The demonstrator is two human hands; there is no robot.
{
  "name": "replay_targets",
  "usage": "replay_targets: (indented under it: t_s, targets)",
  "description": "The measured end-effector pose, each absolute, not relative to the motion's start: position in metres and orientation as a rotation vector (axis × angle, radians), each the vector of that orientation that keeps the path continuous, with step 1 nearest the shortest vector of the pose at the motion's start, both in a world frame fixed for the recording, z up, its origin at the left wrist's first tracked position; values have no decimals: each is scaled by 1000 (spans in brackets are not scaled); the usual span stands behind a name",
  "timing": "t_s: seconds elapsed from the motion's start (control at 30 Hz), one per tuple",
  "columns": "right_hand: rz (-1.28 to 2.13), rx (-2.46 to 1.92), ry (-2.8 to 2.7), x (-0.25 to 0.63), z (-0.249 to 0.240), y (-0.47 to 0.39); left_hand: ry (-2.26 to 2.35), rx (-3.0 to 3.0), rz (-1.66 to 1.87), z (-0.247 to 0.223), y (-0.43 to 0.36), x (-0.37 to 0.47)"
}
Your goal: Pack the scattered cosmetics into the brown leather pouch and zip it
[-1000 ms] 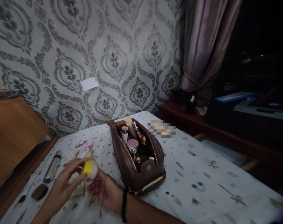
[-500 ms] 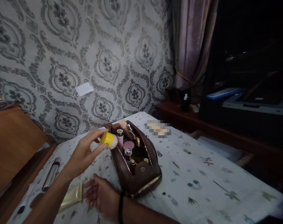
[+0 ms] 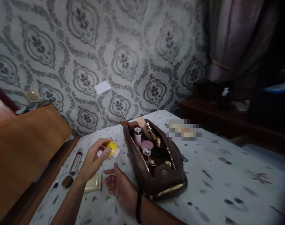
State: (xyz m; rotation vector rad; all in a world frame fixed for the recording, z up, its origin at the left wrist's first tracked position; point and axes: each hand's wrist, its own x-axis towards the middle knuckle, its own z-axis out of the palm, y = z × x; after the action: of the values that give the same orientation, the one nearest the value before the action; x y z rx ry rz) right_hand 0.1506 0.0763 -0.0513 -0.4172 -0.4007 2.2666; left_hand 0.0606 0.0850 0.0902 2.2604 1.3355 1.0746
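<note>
Holds a small pale jar with a yellow lid (image 3: 114, 150) in the left hand (image 3: 94, 157), thumb and fingers closed on its lid. Keeps the right hand (image 3: 122, 188) half open and empty (black band at the wrist), fingers loosely curled, near the jar. Has an open brown leather bag (image 3: 162, 186) right of both hands, a flat gold-coloured tube (image 3: 94, 183) between them, and a silver cylinder (image 3: 75, 162) left of the left hand.
</note>
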Motion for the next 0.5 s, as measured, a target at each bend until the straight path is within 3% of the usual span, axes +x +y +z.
replay_targets:
  t_s: [0.23,0.5]
  targets:
    - [2222,-369,-283,155,-41,76,1606,2110,1014,43,87,27]
    - [2188,-395,-233,153,-40,74,1711,2066,920,31,90,28]
